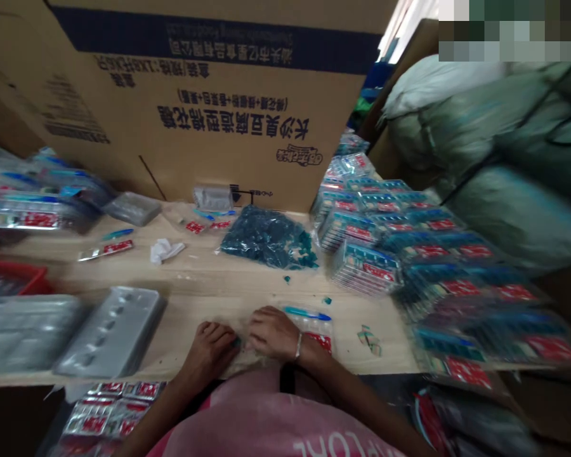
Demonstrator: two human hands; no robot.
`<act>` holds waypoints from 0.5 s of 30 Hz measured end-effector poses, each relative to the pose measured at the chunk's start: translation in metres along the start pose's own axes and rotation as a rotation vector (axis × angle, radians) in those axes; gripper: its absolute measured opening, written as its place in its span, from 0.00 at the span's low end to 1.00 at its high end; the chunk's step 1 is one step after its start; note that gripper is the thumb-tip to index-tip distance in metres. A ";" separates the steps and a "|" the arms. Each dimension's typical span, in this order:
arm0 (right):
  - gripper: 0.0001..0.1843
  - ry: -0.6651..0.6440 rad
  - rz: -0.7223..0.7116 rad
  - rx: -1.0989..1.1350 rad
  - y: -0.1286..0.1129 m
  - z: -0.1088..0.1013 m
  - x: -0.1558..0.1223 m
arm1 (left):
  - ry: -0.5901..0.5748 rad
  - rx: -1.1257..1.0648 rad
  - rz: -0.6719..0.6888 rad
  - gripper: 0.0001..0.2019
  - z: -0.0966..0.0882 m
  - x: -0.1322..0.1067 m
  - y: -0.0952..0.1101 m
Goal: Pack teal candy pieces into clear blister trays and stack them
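At the front edge of the table my left hand has its fingers curled together, with a small dark teal bit showing at the fingertips. My right hand, with a bracelet at the wrist, is closed just beside it. Blur hides what the right fingers hold, if anything. Partly behind that wrist lies a clear pack with a red label, and a blue pen rests along its top. Beyond the hands lies a clear bag of teal pieces.
Stacked packs with red labels fill the right side. A large cardboard box stands at the back. Clear plastic trays are stacked at left beside a red basket. Crumpled tissue and small coloured cards lie on the table.
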State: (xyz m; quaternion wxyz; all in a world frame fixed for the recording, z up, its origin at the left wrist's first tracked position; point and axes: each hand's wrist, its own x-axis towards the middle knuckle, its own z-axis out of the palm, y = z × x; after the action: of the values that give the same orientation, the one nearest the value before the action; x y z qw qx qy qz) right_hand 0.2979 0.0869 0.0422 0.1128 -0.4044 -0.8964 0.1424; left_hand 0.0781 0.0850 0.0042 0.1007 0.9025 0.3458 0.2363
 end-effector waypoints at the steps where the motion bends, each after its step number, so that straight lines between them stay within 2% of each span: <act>1: 0.08 0.067 0.117 0.000 0.012 -0.007 -0.013 | 0.009 0.000 0.012 0.06 0.002 0.000 -0.002; 4: 0.09 0.234 0.644 -0.059 0.056 -0.026 -0.060 | 0.016 -0.003 0.037 0.08 0.006 -0.001 -0.007; 5: 0.08 0.232 0.781 -0.069 0.070 -0.030 -0.074 | 0.015 -0.009 0.041 0.08 0.006 0.000 -0.008; 6: 0.08 0.229 0.846 -0.072 0.083 -0.033 -0.086 | 0.015 -0.019 0.045 0.08 0.006 0.001 -0.009; 9: 0.08 0.199 0.873 -0.040 0.107 -0.034 -0.102 | 0.007 -0.059 0.039 0.06 0.002 0.004 -0.008; 15: 0.08 0.156 0.819 0.006 0.115 -0.028 -0.081 | 0.026 -0.040 0.036 0.05 0.002 0.007 -0.004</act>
State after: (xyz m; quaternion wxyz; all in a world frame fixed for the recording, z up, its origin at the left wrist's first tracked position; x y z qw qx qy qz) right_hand 0.4391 0.1029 0.0213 0.1156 -0.7368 -0.6498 0.1471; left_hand 0.0816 0.0928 0.0037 0.1101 0.9032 0.3261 0.2565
